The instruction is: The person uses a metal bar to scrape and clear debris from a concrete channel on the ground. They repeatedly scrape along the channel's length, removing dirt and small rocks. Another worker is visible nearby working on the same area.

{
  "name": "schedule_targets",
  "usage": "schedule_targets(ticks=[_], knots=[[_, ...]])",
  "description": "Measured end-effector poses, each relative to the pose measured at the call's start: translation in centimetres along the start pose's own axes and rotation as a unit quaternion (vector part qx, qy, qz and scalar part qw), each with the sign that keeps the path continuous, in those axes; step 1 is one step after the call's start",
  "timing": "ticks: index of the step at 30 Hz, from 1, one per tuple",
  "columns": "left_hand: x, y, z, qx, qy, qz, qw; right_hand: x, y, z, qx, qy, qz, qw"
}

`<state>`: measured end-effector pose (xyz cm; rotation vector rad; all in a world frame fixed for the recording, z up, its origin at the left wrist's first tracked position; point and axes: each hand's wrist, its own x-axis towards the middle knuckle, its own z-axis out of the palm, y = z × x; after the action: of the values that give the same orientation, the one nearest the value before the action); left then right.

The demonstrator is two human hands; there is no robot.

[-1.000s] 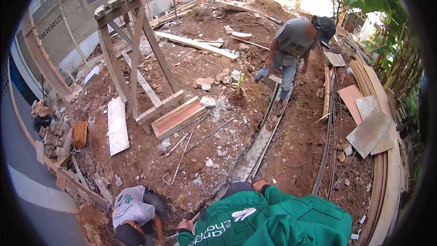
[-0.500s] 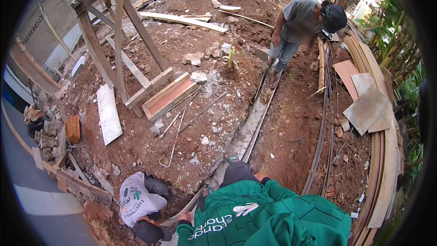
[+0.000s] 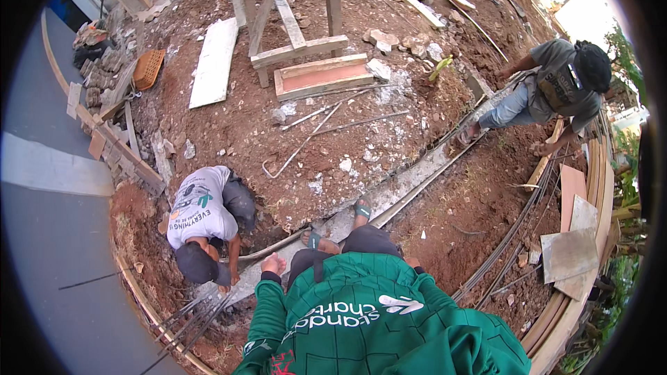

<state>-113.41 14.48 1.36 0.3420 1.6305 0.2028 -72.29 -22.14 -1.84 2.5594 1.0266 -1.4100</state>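
Note:
My left hand [image 3: 274,264], at the end of a green sleeve, is held above the narrow concrete strip [image 3: 340,226] beside my left knee. Its fingers look curled in, and nothing shows in them. Only a sliver of my right hand [image 3: 413,262] appears by my right knee; its fingers are hidden. My sandalled feet [image 3: 363,210] rest on the strip. To the left a crouching person in a grey-white shirt [image 3: 203,207] bends low, one hand [image 3: 233,274] down at the strip near several thin steel rods [image 3: 198,316].
Another person in a dark cap [image 3: 570,87] stoops farther along the strip at the right. Bent rebar [image 3: 302,149], a wooden trough-like form [image 3: 323,76] and a timber trestle [image 3: 299,45] lie ahead. Long bars [image 3: 504,239] and boards [image 3: 570,257] line the right. A grey wall surface [image 3: 62,250] borders the left.
My view has swung left, so the scene sits farther right. My left hand has come up beside my knee. The far person now leans with arms spread; steel rods have come into view.

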Motion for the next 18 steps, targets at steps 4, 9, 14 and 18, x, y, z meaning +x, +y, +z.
schedule_targets(ticks=[4,9,14,18], knots=[[-1.4,-2.1,1.4,-0.03,0.054,-0.032,0.998,2.3,1.5,-3.8,-0.065,0.02,-0.01,0.998],[-2.9,-5.6,2.0,-0.052,0.098,-0.055,0.992,3.3,-0.3,-10.6,-0.081,0.056,-0.012,0.995],[-3.7,-9.4,1.8,-0.098,0.113,-0.044,0.988,3.5,-5.5,-16.6,0.099,0.022,-0.028,0.994],[-5.2,-9.6,3.7,-0.111,0.114,-0.047,0.986,5.3,-6.3,-19.0,0.136,0.002,0.057,0.989]])
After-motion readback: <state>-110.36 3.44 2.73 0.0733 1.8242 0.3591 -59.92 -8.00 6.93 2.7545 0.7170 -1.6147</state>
